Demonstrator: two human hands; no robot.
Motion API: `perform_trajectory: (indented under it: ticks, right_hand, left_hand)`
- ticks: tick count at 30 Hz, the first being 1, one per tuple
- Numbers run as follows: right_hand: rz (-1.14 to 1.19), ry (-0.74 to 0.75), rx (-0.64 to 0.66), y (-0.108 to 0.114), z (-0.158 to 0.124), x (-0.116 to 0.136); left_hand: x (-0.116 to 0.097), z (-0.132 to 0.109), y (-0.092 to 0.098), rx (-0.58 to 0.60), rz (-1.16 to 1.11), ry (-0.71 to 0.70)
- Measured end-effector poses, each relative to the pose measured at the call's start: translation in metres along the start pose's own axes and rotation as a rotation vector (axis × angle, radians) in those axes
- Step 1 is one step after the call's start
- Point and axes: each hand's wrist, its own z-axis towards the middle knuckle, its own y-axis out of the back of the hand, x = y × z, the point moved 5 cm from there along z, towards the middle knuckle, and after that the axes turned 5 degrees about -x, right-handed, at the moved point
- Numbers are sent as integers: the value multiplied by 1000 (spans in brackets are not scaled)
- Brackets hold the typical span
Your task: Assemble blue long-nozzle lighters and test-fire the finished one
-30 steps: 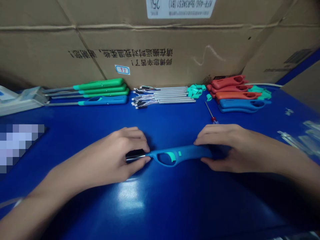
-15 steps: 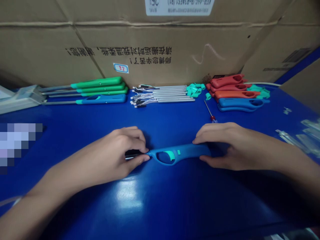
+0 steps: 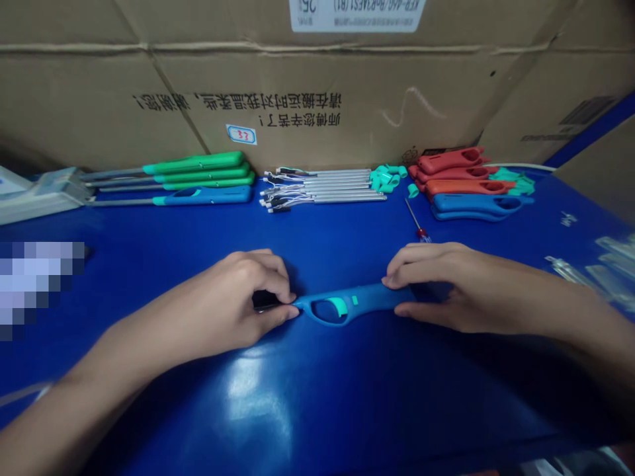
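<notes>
A blue lighter (image 3: 367,299), the long-nosed kind, lies level between my two hands, low over the blue tabletop. A turquoise trigger shows inside its loop, and a small turquoise switch sits beside it on the body. My left hand (image 3: 253,291) pinches the narrow nose end between thumb and fingers. A sliver of something dark and shiny shows behind those fingertips; most of it is hidden by the hand. Around the handle's right end my right hand (image 3: 441,281) is closed, thumb below and fingers above.
Along the cardboard wall (image 3: 278,73) lie green lighters (image 3: 208,175), a blue lighter (image 3: 213,195), silver tubes with wires (image 3: 342,185), turquoise caps (image 3: 387,177), and red lighter bodies (image 3: 454,158) with blue ones (image 3: 476,206). A screwdriver (image 3: 421,233) rests beyond my right hand. Clear plastic parts (image 3: 620,258) lie far right.
Both hands keep their grip on the blue lighter, which has barely moved. Less of the dark shiny piece shows behind my left fingertips.
</notes>
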Motion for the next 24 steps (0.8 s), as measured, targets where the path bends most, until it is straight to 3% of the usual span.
perform_trajectory:
  ticks: [5, 10, 16, 24]
  right_hand:
    - [-54, -5, 40, -4, 0, 5]
    - [-118, -24, -4, -4, -1, 11]
    - [-93, -12, -28, -6, 3, 9]
    - [-135, 3, -82, -10, 5, 10]
  left_hand:
    - [2, 3, -2, 51, -41, 88]
    - [1, 1, 0, 36, 15, 77]
    - [-4, -1, 4, 4, 150, -7]
    - [-25, 0, -7, -196, 338, -220]
